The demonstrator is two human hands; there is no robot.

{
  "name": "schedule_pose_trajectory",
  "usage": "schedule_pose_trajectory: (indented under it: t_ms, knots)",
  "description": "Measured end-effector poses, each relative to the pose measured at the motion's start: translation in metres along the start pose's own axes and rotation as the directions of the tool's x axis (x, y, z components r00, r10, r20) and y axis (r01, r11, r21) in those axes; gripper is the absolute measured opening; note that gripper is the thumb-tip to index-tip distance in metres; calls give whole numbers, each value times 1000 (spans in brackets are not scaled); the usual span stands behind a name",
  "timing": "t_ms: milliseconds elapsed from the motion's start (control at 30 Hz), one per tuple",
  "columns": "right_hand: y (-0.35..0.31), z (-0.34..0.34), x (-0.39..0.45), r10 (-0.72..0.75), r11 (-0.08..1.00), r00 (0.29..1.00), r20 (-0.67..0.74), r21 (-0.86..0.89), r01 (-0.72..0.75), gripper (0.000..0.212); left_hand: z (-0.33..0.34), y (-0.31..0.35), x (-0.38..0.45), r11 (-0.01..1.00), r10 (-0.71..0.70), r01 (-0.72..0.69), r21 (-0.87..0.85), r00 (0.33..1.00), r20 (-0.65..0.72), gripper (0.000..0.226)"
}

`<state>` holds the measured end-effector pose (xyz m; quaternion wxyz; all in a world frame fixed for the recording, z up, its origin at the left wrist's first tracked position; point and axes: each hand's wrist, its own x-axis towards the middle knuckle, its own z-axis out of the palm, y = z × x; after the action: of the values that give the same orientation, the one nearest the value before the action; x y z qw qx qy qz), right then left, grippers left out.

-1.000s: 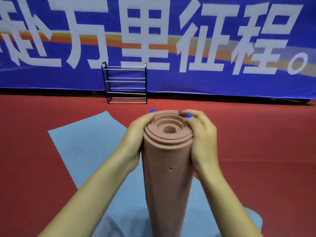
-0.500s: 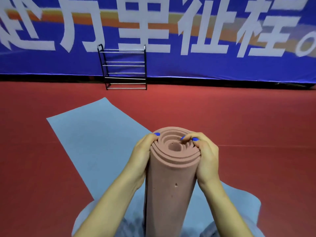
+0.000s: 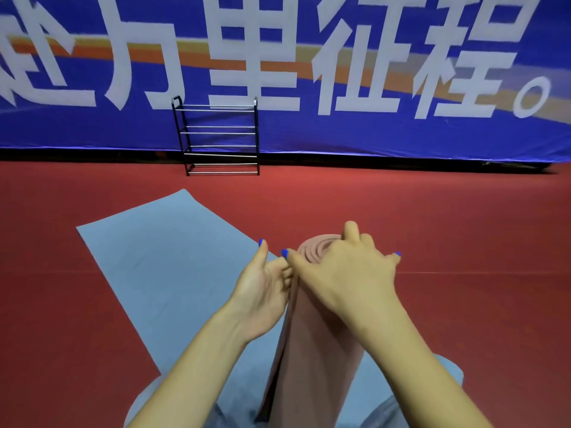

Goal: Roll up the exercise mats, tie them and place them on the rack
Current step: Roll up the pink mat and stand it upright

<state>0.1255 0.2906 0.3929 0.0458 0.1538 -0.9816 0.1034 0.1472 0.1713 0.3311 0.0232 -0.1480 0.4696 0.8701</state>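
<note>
Both grips sit at the top end of the rolled pink mat [image 3: 312, 344]. My right hand [image 3: 343, 273] lies draped over the spiral end, fingers curled across the rim and clasping it. My left hand [image 3: 262, 291] is pressed against the roll's left flank just below the rim, thumb up, fingertips tucked at the outer seam; I read that as a pinch on the loose edge, though the right hand hides part of it.

Roll stands on end between my knees, long axis running from low in the view up toward the hands, leaning slightly away. Its foot is out of sight.

Blue mat [image 3: 173, 267] lies flat on the red floor [image 3: 463, 242], under and to the left of the roll, not yet rolled.

Rack [image 3: 217, 137] stands against the blue banner [image 3: 401, 134], well apart, straight ahead and a little left. All shelves look bare.

Judgement: roll formed, not tied; no strap or cord visible anywhere. Left hand is nearer the seam, so it should keep the flap closed while the right does the binding. Risk: layers springing loose if either hold slackens.
</note>
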Motion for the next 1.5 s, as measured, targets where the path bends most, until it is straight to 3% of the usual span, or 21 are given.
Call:
schedule_pose_trajectory:
  t_ms: [167,333,433,500,567,600,667,733,867,1033,1167,1233,1333,1400,1467,1500]
  knots:
    - [17,6,15,210,971,978,-8,-112,-209,84,25,-24,2,999,-4,3,-34,1000,-26,66]
    - [46,12,22,245,967,961,-129,-42,-252,71,28,-44,-5,984,-9,4,-179,999,-32,44]
    - [62,8,29,246,969,957,-153,60,-240,71,-4,-85,-16,952,-187,137,-275,968,-166,41]
    - [66,4,32,222,972,960,-171,121,-203,71,-27,-122,-24,845,-452,343,-410,869,-204,58]
    - [65,0,32,179,976,961,-212,159,-146,69,-45,-153,-30,660,-655,515,-547,751,-84,99]
    - [64,-1,30,157,978,958,-241,175,-117,67,-50,-163,-31,576,-691,557,-598,723,8,119]
    - [62,-6,24,126,974,941,-313,220,-58,61,-48,-166,-28,485,-648,548,-682,748,140,131]
    - [64,-11,17,112,965,919,-379,264,-9,53,-39,-152,-16,449,-574,456,-768,806,143,136]
    - [68,-13,-4,87,944,861,-502,318,90,57,-23,-106,27,520,-501,249,-817,864,-56,118]
    - [57,2,-32,23,906,678,-734,302,297,48,-16,-78,55,658,-450,218,-721,881,-145,97]
    - [66,8,-38,36,877,630,-776,326,352,46,-19,-64,66,710,-397,178,-682,900,-178,85]
    - [90,21,-36,117,836,661,-742,433,338,47,-22,-52,64,756,-337,115,-644,913,-232,71]
    - [128,62,-32,229,741,790,-568,628,238,56,-30,-33,64,820,-174,-59,-569,922,-347,55]
    - [144,96,-27,362,739,872,-330,671,-52,73,-40,-25,69,858,-33,-222,-463,876,-481,66]
    - [139,110,-21,524,657,852,-6,639,-400,82,-46,-18,69,880,178,-400,-257,780,-600,76]
    - [131,110,-15,524,621,848,77,647,-442,81,-48,-15,66,872,296,-472,-134,724,-622,84]
